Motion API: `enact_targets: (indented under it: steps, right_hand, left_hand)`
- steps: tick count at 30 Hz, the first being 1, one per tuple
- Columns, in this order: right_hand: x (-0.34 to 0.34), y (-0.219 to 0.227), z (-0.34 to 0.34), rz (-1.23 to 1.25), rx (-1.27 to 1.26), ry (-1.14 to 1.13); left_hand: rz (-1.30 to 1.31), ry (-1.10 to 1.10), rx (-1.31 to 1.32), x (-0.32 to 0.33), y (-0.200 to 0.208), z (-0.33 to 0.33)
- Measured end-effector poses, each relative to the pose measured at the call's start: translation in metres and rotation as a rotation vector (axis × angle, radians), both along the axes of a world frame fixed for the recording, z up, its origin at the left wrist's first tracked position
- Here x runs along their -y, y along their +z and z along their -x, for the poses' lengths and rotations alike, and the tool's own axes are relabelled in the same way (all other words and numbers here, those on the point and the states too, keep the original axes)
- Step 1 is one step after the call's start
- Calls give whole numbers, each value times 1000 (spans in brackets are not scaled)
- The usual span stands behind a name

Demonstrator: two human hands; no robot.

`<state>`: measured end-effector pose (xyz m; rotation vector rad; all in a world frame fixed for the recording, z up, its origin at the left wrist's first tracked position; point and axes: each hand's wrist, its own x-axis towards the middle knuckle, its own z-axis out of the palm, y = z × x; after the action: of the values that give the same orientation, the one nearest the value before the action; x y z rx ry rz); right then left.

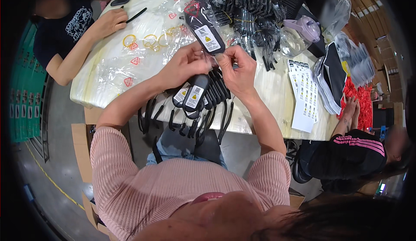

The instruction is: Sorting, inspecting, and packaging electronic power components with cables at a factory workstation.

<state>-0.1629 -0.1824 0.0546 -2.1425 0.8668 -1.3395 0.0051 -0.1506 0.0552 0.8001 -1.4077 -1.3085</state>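
Observation:
A black oval device [198,24] with a white label and a yellow warning sign lies inside a clear plastic bag [192,8] marked with a red triangle. Its lower end points toward me. Both hands pinch the bag's near edge just below the device: my left hand [186,65] from the left, my right hand [237,70] from the right, fingers closed. Directly under my hands, at the table's near edge, several similar labelled devices [195,94] lie in a row. Their black straps [225,117] hang over the edge.
Flat clear bags [117,70] and yellow rubber bands [151,41] lie at left. Banded bundles of black devices [249,7] fill the far side. A lidded clear jug [299,35] and label sheets [303,96] stand at right. Co-workers sit left [65,29] and right [346,154].

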Motion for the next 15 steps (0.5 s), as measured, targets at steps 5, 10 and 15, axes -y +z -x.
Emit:
enact_targets:
  steps: [5,10,15]
  right_hand:
    - [-3,-4,-7,12,86,13]
    - [-5,-1,-9,111,22,23]
    - [-8,-2,-13,169,12,88]
  left_hand:
    - [-194,-94,-69,5,1,-5]
    - [-162,-10,-64,9,-3,-8]
    - [-120,171,63,8,8,-20]
